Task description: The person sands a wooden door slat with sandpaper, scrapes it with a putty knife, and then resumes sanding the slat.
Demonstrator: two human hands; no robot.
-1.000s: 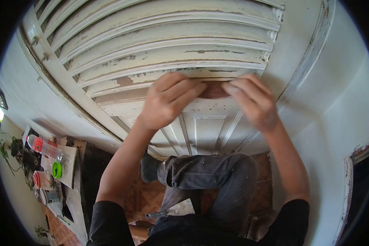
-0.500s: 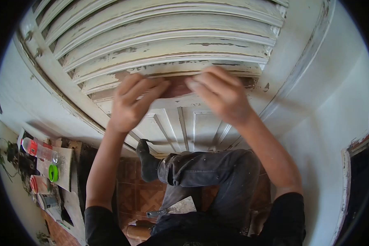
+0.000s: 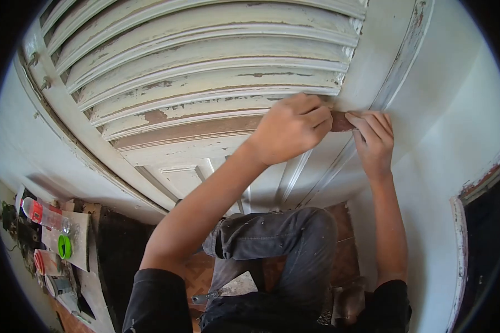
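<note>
A reddish-brown strip of sandpaper (image 3: 341, 121) is stretched between my hands against the ledge below the lowest slat of a louvred door (image 3: 205, 72). My left hand (image 3: 295, 126) is closed on the strip's left end, knuckles up. At the other end, my right hand (image 3: 374, 136) pinches it between thumb and fingers, near the door's right side. The ledge (image 3: 200, 131) shows bare brown to the left of my hands. Peeling white paint covers the slats. A putty knife (image 3: 236, 286) lies across my lap.
On the left stands a bench (image 3: 97, 277) with a plastic bottle (image 3: 44, 215), a green lid (image 3: 64, 246) and several small containers. A white wall (image 3: 433, 166) rises close on my right. My bent leg (image 3: 278, 236) is below the door panels.
Both hands have moved right along the ledge with the sandpaper, from the door's middle to its right end. They are now closer together. My view has shifted slightly.
</note>
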